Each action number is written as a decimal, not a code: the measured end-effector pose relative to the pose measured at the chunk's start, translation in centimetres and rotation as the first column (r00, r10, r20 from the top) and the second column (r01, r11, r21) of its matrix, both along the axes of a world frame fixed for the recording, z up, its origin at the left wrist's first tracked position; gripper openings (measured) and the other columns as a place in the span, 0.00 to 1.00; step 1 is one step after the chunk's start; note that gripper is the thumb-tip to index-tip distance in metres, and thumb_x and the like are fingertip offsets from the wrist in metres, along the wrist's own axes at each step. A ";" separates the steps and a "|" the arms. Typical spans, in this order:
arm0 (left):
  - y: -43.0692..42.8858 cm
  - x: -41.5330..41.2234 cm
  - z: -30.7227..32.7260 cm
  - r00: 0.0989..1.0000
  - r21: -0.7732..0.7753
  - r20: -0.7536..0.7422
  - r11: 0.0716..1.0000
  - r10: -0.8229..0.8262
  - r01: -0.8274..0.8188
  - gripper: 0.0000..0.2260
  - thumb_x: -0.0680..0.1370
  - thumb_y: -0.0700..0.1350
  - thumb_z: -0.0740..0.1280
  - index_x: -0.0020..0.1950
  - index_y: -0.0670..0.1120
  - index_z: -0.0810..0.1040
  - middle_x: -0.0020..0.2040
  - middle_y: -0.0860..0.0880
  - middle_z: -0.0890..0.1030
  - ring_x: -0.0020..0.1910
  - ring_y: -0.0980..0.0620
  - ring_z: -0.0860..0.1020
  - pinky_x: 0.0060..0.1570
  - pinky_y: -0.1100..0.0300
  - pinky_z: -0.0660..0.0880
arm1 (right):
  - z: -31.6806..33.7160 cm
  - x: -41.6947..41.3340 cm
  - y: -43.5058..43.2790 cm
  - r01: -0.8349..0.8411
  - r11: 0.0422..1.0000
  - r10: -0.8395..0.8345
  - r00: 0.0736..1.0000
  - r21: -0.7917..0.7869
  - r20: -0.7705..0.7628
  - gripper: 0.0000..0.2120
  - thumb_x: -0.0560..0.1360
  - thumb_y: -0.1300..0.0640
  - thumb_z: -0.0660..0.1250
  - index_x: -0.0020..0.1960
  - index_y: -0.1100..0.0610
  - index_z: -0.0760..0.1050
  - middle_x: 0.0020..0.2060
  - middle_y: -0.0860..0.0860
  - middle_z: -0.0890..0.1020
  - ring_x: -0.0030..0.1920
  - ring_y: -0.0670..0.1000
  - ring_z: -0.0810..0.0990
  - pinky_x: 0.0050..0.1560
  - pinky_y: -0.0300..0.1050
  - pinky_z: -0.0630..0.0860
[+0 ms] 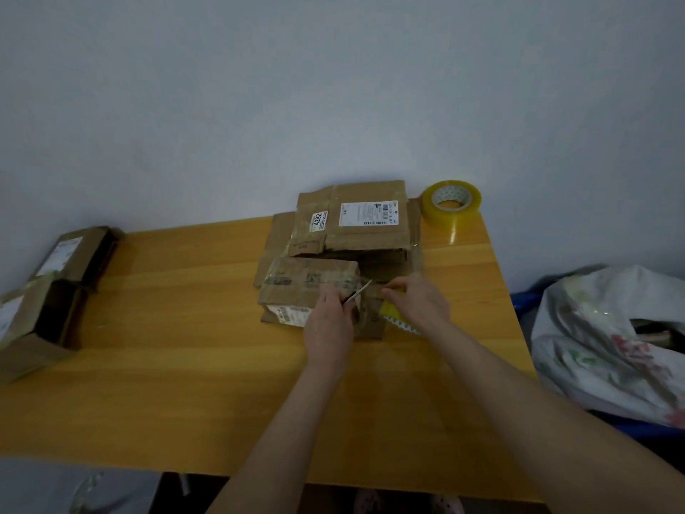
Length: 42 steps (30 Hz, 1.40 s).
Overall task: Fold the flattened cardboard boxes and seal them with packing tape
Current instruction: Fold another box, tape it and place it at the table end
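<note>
A small folded cardboard box (309,287) with tape across its top stands in the middle of the wooden table (185,328). My left hand (328,322) grips a thin blade (358,291) at the box's right end. My right hand (420,304) is just to the right of the box, curled over a yellow tape roll (391,309) that is mostly hidden under it. A strip of clear tape seems to run from the roll to the box. Behind the box lies a stack of flattened cardboard boxes (356,220) with white labels. A second tape roll (450,202) stands at the table's back right corner.
Two folded brown boxes (76,255) (33,324) sit at the table's left end. A large white plastic bag (611,343) lies beyond the table's right edge. A pale wall closes off the back edge of the table.
</note>
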<state>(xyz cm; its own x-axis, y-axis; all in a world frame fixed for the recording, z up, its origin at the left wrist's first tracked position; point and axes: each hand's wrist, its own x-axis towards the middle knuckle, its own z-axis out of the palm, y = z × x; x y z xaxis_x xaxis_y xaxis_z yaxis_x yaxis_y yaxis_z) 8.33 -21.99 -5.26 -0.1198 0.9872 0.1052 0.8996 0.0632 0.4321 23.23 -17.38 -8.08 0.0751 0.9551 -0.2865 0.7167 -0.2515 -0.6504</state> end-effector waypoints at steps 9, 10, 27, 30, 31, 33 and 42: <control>0.2 -0.2 -1.1 0.999 0.001 -0.034 0.999 0.041 -0.041 0.05 0.80 0.43 0.63 0.46 0.46 0.68 0.40 0.47 0.77 0.35 0.49 0.75 0.30 0.59 0.65 | 1.1 0.1 -0.4 0.018 0.998 -0.026 0.993 0.067 0.115 0.11 0.78 0.42 0.62 0.55 0.43 0.80 0.57 0.47 0.80 0.57 0.52 0.77 0.45 0.44 0.73; 0.2 -0.2 -1.1 0.999 -0.005 -0.030 0.999 0.041 -0.041 0.05 0.80 0.43 0.63 0.47 0.45 0.69 0.39 0.47 0.77 0.35 0.49 0.74 0.29 0.60 0.64 | 1.2 0.2 -0.4 0.007 0.997 -0.017 0.991 0.077 0.135 0.11 0.78 0.43 0.62 0.56 0.43 0.80 0.57 0.47 0.79 0.58 0.52 0.77 0.46 0.44 0.73; -0.1 -0.4 -1.0 0.999 0.013 -0.035 1.000 0.020 -0.020 0.05 0.79 0.41 0.64 0.54 0.42 0.74 0.41 0.45 0.79 0.36 0.49 0.76 0.32 0.59 0.67 | 0.6 0.8 -0.5 -0.125 0.992 0.127 0.982 -0.026 0.139 0.17 0.80 0.42 0.59 0.67 0.44 0.71 0.62 0.51 0.77 0.61 0.54 0.75 0.48 0.46 0.73; -0.3 -0.3 -0.7 0.998 -0.002 -0.053 0.999 0.035 -0.035 0.04 0.79 0.41 0.63 0.53 0.42 0.73 0.39 0.48 0.75 0.34 0.52 0.72 0.31 0.61 0.64 | 0.6 0.1 -0.8 -0.091 0.996 0.092 0.972 -0.015 0.214 0.13 0.81 0.43 0.57 0.63 0.44 0.72 0.56 0.50 0.79 0.56 0.54 0.77 0.42 0.43 0.69; -0.3 -0.3 -0.7 0.998 -0.008 -0.053 0.999 0.044 -0.044 0.03 0.80 0.41 0.63 0.52 0.42 0.73 0.38 0.49 0.74 0.34 0.51 0.71 0.31 0.61 0.63 | 0.6 0.1 -0.8 -0.076 0.997 0.076 0.973 -0.009 0.219 0.13 0.81 0.43 0.57 0.61 0.45 0.73 0.55 0.50 0.80 0.55 0.53 0.78 0.41 0.43 0.69; -0.3 -0.3 -0.6 0.998 -0.019 -0.049 0.999 0.050 -0.051 0.03 0.80 0.42 0.63 0.52 0.43 0.73 0.38 0.48 0.76 0.34 0.51 0.72 0.30 0.61 0.64 | 0.6 0.0 -1.0 -0.053 0.999 0.051 0.975 0.001 0.215 0.13 0.80 0.43 0.57 0.59 0.45 0.75 0.54 0.49 0.80 0.53 0.53 0.78 0.40 0.43 0.69; -0.9 -0.7 2.0 0.976 0.039 -0.204 0.996 -0.072 0.081 0.08 0.82 0.48 0.59 0.54 0.46 0.76 0.38 0.52 0.75 0.33 0.53 0.72 0.28 0.63 0.61 | 0.6 -0.1 -1.0 0.009 1.000 -0.012 0.992 0.028 0.129 0.13 0.80 0.45 0.59 0.57 0.47 0.78 0.49 0.48 0.81 0.48 0.51 0.79 0.38 0.43 0.71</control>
<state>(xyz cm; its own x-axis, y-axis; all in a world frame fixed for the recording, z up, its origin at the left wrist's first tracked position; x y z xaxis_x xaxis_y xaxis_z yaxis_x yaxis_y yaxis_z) 7.65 -22.85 -3.30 -0.0155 0.9860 0.1662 0.9699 -0.0255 0.2420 23.10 -18.40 -7.43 0.1201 0.9613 -0.2478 0.7928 -0.2431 -0.5589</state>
